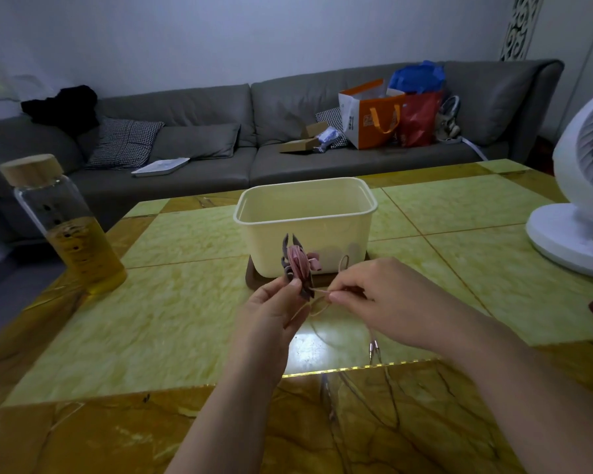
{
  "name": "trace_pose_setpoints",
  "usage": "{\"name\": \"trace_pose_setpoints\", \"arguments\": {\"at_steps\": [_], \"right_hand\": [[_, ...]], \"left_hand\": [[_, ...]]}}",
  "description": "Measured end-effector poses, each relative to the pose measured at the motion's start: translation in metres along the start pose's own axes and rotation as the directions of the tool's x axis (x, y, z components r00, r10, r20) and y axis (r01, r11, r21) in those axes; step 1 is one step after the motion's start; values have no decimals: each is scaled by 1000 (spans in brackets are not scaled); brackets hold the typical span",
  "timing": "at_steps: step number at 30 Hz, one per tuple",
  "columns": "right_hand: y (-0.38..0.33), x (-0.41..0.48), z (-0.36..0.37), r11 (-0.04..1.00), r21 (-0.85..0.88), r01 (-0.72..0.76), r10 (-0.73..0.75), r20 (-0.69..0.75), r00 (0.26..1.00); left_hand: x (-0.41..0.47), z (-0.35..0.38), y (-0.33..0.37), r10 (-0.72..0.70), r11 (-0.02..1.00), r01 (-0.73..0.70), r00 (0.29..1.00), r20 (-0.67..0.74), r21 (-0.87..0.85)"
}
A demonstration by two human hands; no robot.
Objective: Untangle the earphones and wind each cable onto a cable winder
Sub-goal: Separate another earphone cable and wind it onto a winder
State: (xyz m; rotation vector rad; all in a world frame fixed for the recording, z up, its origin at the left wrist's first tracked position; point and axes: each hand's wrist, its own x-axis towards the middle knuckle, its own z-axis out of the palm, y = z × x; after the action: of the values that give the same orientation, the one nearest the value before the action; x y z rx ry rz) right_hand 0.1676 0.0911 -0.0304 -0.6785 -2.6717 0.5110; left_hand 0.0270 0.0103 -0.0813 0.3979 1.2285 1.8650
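Left hand pinches the cable winder by its lower end, just in front of the cream box. Right hand pinches the loose earphone cable just beside the winder, which carries several pink turns. The tail hangs to the worktop, with the plug lying there. Cable likely light, thin, limp, springy, slips easily. Grip the winder body and pinch the cable close, taut.

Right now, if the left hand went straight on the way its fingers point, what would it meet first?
Probably the near wall of the cream tub: the left hand, gripping the cable winder, points away towards it. Depth between them is unclear.
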Motion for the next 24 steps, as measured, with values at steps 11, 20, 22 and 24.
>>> {"name": "trace_pose_setpoints", "arguments": {"at_steps": [11,20,22,24], "right_hand": [[31,-2,-27,969,194,-150,177,-133,975],[45,-1,-27,906,402,-134,240,-227,944],[46,0,-25,903,403,-146,260,-243,935],[48,0,-25,917,363,-167,271,-258,927]], "left_hand": [[-7,-8,1,13,661,-231,955,297,714],[-9,-13,7,-94,669,-231,916,389,707],[-9,-15,9,-92,661,-224,923,374,716],[-9,-16,12,-70,634,-231,933,353,738]]}}
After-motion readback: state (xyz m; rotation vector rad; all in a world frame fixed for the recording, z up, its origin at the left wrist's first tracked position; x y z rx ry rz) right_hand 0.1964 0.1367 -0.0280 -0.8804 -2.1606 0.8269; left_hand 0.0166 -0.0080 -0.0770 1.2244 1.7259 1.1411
